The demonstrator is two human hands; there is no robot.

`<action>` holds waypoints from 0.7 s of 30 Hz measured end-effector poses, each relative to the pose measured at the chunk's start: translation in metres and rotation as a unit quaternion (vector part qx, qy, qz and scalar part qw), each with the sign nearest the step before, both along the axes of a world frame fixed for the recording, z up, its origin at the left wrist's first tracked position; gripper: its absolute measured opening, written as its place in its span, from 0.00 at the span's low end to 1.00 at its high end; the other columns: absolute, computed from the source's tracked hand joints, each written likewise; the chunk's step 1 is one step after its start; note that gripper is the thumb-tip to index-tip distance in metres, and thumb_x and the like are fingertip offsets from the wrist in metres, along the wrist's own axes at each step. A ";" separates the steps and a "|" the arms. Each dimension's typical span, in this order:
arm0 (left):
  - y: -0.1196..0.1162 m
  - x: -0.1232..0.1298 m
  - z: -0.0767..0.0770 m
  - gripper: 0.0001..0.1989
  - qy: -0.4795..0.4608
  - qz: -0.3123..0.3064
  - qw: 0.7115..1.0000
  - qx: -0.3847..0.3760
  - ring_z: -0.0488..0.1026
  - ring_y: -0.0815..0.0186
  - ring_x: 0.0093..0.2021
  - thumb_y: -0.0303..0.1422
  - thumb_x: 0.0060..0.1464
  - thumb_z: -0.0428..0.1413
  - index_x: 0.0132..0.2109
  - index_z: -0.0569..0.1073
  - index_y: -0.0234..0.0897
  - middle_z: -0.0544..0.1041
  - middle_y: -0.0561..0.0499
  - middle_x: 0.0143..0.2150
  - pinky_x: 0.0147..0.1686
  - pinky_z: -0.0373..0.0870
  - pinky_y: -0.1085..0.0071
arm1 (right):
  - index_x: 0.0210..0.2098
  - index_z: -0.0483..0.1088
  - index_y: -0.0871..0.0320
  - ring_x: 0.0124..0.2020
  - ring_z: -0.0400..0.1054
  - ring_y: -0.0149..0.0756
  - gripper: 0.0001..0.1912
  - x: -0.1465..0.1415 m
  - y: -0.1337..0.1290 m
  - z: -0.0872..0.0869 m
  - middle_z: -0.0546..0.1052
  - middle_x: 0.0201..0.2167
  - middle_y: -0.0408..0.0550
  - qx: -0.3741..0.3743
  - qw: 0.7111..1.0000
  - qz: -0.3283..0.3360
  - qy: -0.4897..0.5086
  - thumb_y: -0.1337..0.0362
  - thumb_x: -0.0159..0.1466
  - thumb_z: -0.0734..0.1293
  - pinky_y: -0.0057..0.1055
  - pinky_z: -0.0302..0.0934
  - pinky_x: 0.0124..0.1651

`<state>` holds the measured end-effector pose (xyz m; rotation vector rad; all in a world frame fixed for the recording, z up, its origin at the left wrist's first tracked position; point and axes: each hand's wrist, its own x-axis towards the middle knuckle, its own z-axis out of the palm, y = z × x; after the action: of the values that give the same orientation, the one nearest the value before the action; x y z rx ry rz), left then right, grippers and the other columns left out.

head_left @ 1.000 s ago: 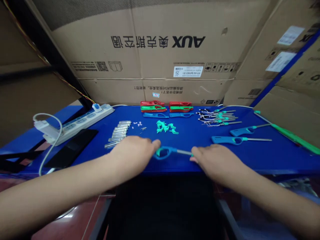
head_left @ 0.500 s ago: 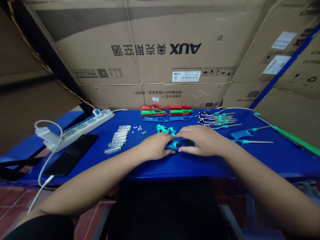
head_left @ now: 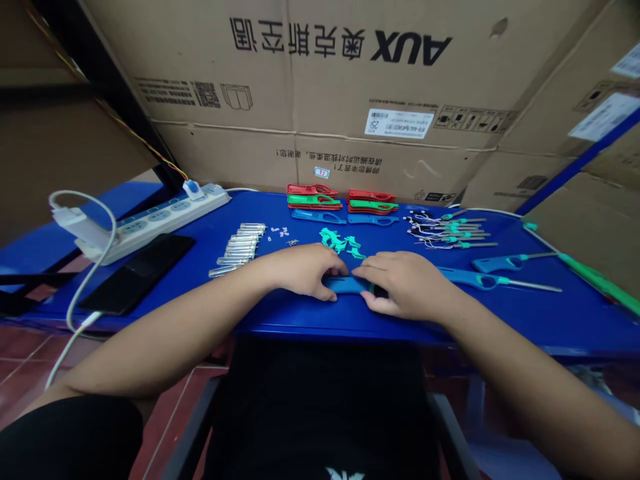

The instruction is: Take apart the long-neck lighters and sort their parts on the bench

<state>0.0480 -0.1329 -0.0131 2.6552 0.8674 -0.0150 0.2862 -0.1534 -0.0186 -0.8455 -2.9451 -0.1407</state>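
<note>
My left hand [head_left: 313, 270] and my right hand [head_left: 400, 283] both grip a blue lighter casing [head_left: 346, 285] low over the front of the blue table. The left fingers and thumb close on its left end. Around its right part, the right thumb and fingers are closed, hiding much of that end. Just beyond the hands lies a loose pile of turquoise plastic pieces [head_left: 333, 240]. To the right of my right hand rest two blue long-necked lighters, one nearer [head_left: 480, 280] and one farther [head_left: 495, 264], with metal tubes.
Clear cylinders [head_left: 240, 247] stand in a row at left. Red, green and blue casing halves [head_left: 314, 200] are stacked at the back. Wired metal tubes [head_left: 455, 233] lie back right. A phone [head_left: 140, 273] and a power strip [head_left: 155, 223] occupy the left. Cardboard [head_left: 330, 87] walls the rear.
The head view has tilted down a little. The blue casing has turned or shifted between my hands, showing a plain blue side at left where a turquoise part showed before.
</note>
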 end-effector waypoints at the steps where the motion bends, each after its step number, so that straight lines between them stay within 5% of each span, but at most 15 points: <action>1: 0.000 0.001 -0.001 0.19 -0.004 0.001 1.000 0.006 0.75 0.63 0.37 0.38 0.52 0.64 0.50 0.77 0.35 0.79 0.48 0.40 0.36 0.66 0.71 | 0.48 0.75 0.60 0.41 0.73 0.43 0.16 -0.007 -0.002 0.002 0.80 0.41 0.52 -0.001 1.000 -0.012 -0.017 0.61 0.64 0.65 0.35 0.60 0.39; 5: -0.002 0.004 -0.004 0.18 -0.013 0.030 0.999 0.001 0.74 0.62 0.36 0.37 0.49 0.65 0.46 0.76 0.35 0.79 0.49 0.39 0.33 0.64 0.71 | 0.47 0.75 0.60 0.36 0.74 0.43 0.14 -0.026 -0.007 0.007 0.80 0.38 0.52 -0.020 0.993 -0.064 -0.100 0.63 0.64 0.64 0.34 0.58 0.33; 12: -0.007 -0.001 -0.003 0.35 -0.068 0.012 0.996 -0.058 0.74 0.64 0.35 0.28 0.48 0.63 0.62 0.60 0.40 0.78 0.53 0.38 0.31 0.61 0.72 | 0.48 0.73 0.62 0.34 0.75 0.43 0.16 -0.035 -0.011 0.007 0.81 0.39 0.56 -0.005 0.986 -0.047 -0.163 0.67 0.62 0.64 0.32 0.59 0.31; 21: -0.005 0.001 -0.004 0.36 -0.080 0.015 0.996 -0.046 0.75 0.63 0.35 0.29 0.48 0.61 0.63 0.60 0.40 0.78 0.52 0.39 0.30 0.62 0.72 | 0.45 0.73 0.64 0.32 0.75 0.45 0.15 -0.034 -0.004 0.004 0.80 0.36 0.57 0.007 0.989 -0.015 -0.145 0.65 0.61 0.63 0.35 0.60 0.30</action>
<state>0.0494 -0.1381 -0.0169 2.5187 0.8322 0.1599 0.2526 -0.1578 -0.0144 -0.9401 -3.1947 -0.3100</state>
